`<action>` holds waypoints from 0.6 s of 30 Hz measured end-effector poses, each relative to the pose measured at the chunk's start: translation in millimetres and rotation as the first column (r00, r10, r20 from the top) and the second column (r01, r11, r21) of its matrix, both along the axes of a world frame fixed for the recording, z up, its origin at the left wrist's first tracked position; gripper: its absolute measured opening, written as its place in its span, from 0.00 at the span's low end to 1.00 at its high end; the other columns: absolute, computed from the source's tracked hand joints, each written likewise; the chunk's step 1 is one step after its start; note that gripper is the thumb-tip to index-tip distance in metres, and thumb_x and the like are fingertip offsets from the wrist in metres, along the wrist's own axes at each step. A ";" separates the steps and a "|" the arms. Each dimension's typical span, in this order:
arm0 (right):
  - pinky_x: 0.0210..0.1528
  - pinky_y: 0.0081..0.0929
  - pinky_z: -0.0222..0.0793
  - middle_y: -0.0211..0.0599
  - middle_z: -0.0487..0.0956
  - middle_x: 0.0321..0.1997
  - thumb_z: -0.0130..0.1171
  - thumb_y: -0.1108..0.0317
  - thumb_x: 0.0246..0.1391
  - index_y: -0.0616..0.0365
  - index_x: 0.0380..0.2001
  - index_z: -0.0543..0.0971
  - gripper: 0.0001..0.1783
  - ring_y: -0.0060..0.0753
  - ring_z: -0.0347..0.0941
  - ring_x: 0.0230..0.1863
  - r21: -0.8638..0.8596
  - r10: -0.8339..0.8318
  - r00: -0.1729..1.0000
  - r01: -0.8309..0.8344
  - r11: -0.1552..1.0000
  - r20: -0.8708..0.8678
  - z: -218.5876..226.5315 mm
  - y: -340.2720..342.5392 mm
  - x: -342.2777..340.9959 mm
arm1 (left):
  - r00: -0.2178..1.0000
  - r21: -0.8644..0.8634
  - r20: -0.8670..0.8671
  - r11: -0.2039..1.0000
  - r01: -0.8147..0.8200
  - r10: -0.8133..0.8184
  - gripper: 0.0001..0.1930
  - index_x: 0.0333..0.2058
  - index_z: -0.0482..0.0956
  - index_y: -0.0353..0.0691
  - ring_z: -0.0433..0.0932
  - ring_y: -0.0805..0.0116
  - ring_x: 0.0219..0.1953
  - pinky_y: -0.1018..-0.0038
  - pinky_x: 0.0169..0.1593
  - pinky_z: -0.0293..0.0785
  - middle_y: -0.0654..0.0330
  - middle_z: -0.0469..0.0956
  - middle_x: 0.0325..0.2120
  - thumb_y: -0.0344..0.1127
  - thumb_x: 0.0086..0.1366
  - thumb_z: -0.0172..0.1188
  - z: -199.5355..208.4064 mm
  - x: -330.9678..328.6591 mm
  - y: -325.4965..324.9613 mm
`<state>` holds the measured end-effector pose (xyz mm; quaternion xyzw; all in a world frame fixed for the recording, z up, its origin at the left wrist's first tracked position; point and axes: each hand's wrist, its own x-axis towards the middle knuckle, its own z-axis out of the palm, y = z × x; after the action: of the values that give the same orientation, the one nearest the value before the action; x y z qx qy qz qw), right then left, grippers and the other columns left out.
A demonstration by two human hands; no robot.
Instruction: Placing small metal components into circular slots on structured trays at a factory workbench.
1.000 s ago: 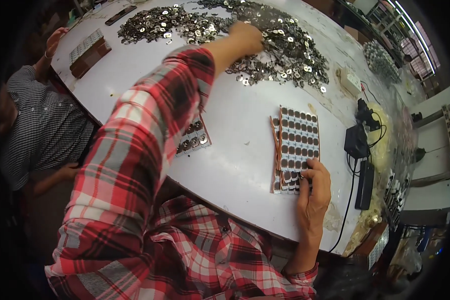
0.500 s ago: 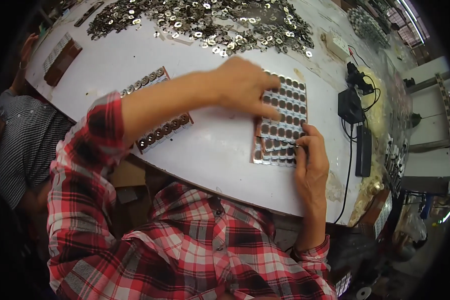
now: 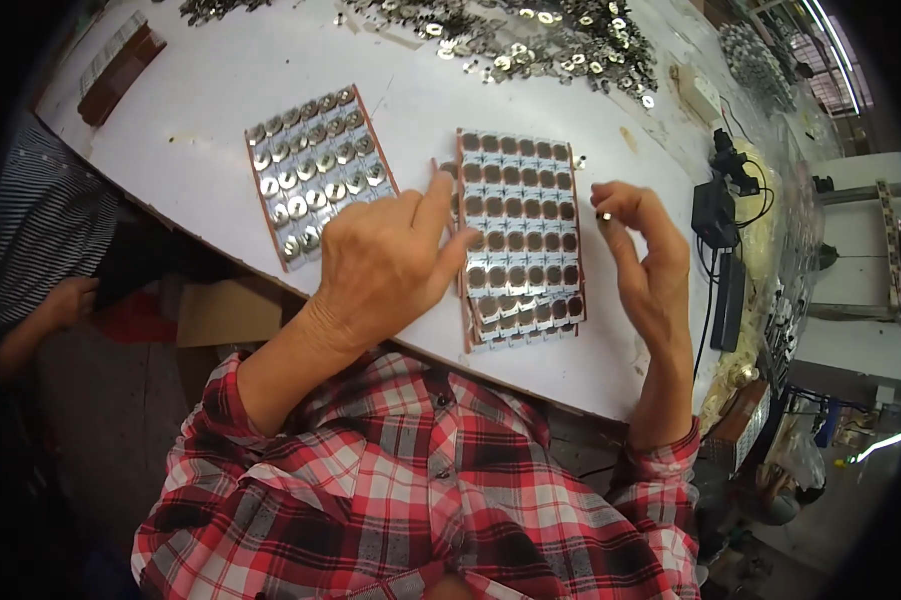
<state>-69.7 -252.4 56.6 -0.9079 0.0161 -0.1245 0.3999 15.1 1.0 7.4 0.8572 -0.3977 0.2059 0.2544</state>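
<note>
A stack of circuit-board panels [image 3: 520, 223], pale with rows of round dark spots and reddish-brown side strips, lies between my hands. At its lower end the panels are fanned unevenly. My left hand [image 3: 385, 255] is at the stack's left edge, index finger and thumb stretched apart; its other fingers are mostly hidden. Under that index finger, the edge of another panel [image 3: 448, 172] juts out. My right hand [image 3: 652, 250], raised to the right of the stack, has a small shiny metal piece [image 3: 604, 216] at its curled fingertips. Left of the stack lies a panel bearing round metal parts [image 3: 315, 165].
Loose metal parts [image 3: 530, 45] are heaped along the far side. Black adapters [image 3: 712, 215] with cables and a white power strip [image 3: 698, 95] line the right side. A brown block of stacked panels [image 3: 120, 75] is at far left, near another person's hand [image 3: 68, 302].
My left hand has drawn back from over the stack to its left edge, uncovering the metal-filled panel. My right hand has lifted off the stack's lower right corner. The view has shifted.
</note>
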 end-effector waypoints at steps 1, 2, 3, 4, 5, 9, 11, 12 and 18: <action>0.61 0.29 0.69 0.42 0.81 0.52 0.54 0.81 0.64 0.65 0.41 0.75 0.04 0.29 0.76 0.55 0.002 -0.023 0.999 0.023 1.000 -0.038 1.6 -0.5 8.3 | 1.000 -0.003 -0.016 1.000 -0.005 0.005 0.27 0.49 0.79 0.30 0.74 0.64 0.19 0.69 0.23 0.68 0.60 0.73 0.18 0.45 0.58 0.71 -2.8 3.2 3.6; 0.61 0.28 0.69 0.41 0.81 0.52 0.55 0.78 0.66 0.65 0.41 0.76 0.03 0.27 0.76 0.55 0.009 -0.021 0.999 0.021 1.000 -0.044 -0.7 -1.0 13.5 | 1.000 0.024 0.000 0.999 -0.029 0.029 0.26 0.47 0.79 0.30 0.75 0.65 0.19 0.69 0.23 0.68 0.60 0.73 0.18 0.45 0.58 0.71 -4.3 6.0 7.6; 0.61 0.28 0.69 0.41 0.81 0.52 0.55 0.78 0.66 0.65 0.41 0.76 0.03 0.27 0.76 0.55 0.005 -0.018 0.998 0.019 1.000 -0.057 -4.4 0.2 17.7 | 0.999 0.052 0.018 0.997 -0.052 0.051 0.25 0.45 0.79 0.30 0.75 0.65 0.20 0.69 0.23 0.67 0.60 0.73 0.18 0.45 0.57 0.72 -5.0 7.9 11.1; 0.60 0.28 0.69 0.40 0.81 0.52 0.55 0.77 0.65 0.65 0.41 0.76 0.03 0.27 0.76 0.54 0.089 -0.027 0.998 0.032 0.996 -0.055 -8.6 0.5 21.8 | 0.998 0.041 0.030 0.998 -0.053 0.051 0.24 0.42 0.79 0.30 0.75 0.66 0.20 0.69 0.23 0.67 0.60 0.73 0.18 0.46 0.57 0.72 -3.0 10.3 12.9; 0.60 0.28 0.69 0.39 0.81 0.52 0.56 0.77 0.65 0.64 0.41 0.76 0.03 0.27 0.76 0.53 0.172 -0.039 0.998 0.047 0.984 -0.053 -12.9 -0.4 26.0 | 0.998 0.039 0.026 0.998 -0.051 0.050 0.24 0.42 0.79 0.30 0.75 0.66 0.20 0.69 0.23 0.67 0.60 0.73 0.18 0.46 0.57 0.72 -1.2 10.6 15.5; 0.51 0.23 0.72 0.37 0.82 0.48 0.57 0.70 0.66 0.65 0.43 0.78 0.08 0.24 0.77 0.47 0.133 -0.147 0.986 0.157 0.979 -0.082 -20.9 -15.5 44.9 | 0.997 0.013 -0.057 0.999 0.052 -0.051 0.22 0.39 0.79 0.32 0.75 0.64 0.20 0.69 0.22 0.67 0.59 0.73 0.18 0.46 0.59 0.71 4.5 -3.9 18.8; 0.42 0.20 0.73 0.35 0.83 0.43 0.57 0.69 0.66 0.64 0.41 0.79 0.08 0.22 0.78 0.41 0.095 -0.187 0.970 0.204 0.974 -0.156 -13.6 -15.2 47.3 | 0.991 -0.015 -0.109 0.997 0.072 -0.073 0.21 0.39 0.79 0.32 0.75 0.63 0.19 0.68 0.22 0.68 0.58 0.74 0.18 0.46 0.60 0.70 6.0 -13.5 14.8; 0.38 0.20 0.73 0.34 0.84 0.41 0.57 0.69 0.66 0.63 0.40 0.79 0.08 0.22 0.78 0.39 0.219 -0.198 0.947 0.256 0.942 -0.253 -11.3 -9.5 46.6 | 0.975 -0.067 -0.213 0.997 0.050 -0.063 0.20 0.38 0.79 0.32 0.76 0.61 0.19 0.67 0.22 0.68 0.57 0.75 0.18 0.45 0.61 0.70 5.9 -18.0 12.5; 0.38 0.20 0.73 0.37 0.84 0.47 0.60 0.67 0.64 0.60 0.38 0.79 0.07 0.23 0.78 0.39 0.386 -0.174 0.908 0.327 0.862 -0.380 -9.7 7.3 18.7 | 0.851 -0.122 -0.521 0.992 -0.001 -0.064 0.20 0.39 0.78 0.29 0.81 0.52 0.21 0.61 0.26 0.74 0.51 0.81 0.22 0.43 0.60 0.69 19.6 -24.0 -2.8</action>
<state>-51.1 -245.1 46.9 -0.7909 0.2306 -0.0141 0.5667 -8.9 -1.8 27.1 0.8576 -0.3144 -0.0166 0.4066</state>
